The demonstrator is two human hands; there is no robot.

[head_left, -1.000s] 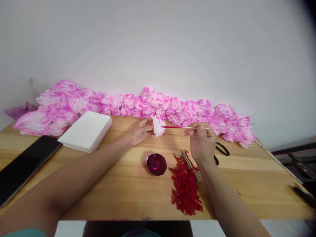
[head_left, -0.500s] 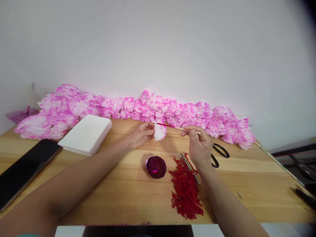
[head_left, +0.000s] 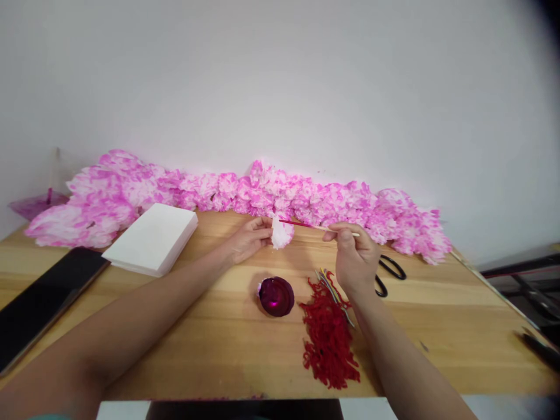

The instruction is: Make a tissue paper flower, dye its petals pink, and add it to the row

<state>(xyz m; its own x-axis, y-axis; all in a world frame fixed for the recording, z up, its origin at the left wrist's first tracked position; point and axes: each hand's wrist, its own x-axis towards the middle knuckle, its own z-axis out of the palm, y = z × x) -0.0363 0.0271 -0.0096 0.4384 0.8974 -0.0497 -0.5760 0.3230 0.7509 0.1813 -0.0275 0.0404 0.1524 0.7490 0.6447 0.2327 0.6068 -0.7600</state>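
Observation:
Between the fingers of my left hand point(head_left: 255, 239) is a small white petal piece point(head_left: 282, 233) with a pink-tinted edge. My right hand point(head_left: 356, 256) grips a thin brush point(head_left: 312, 226), its dark red end pointing left at the top of the petal piece. Whether the tip touches the petal cannot be made out. Nearer the front, a small round dish point(head_left: 276, 296) holds dark magenta liquid. Beside it, below my right hand, lies a bundle of red fuzzy strands point(head_left: 330, 338) with grey and yellow stems.
Pink-and-white ruffled flowers point(head_left: 306, 195) line the wall along the wooden table point(head_left: 210, 344). At the left are a stack of white sheets point(head_left: 153, 236) and a black flat device point(head_left: 44, 300). Black-handled scissors point(head_left: 394, 267) lie partly behind my right hand.
The brush and my right hand have shifted slightly right. The petal piece has turned or moved a little left in my left hand, which stays nearly in place.

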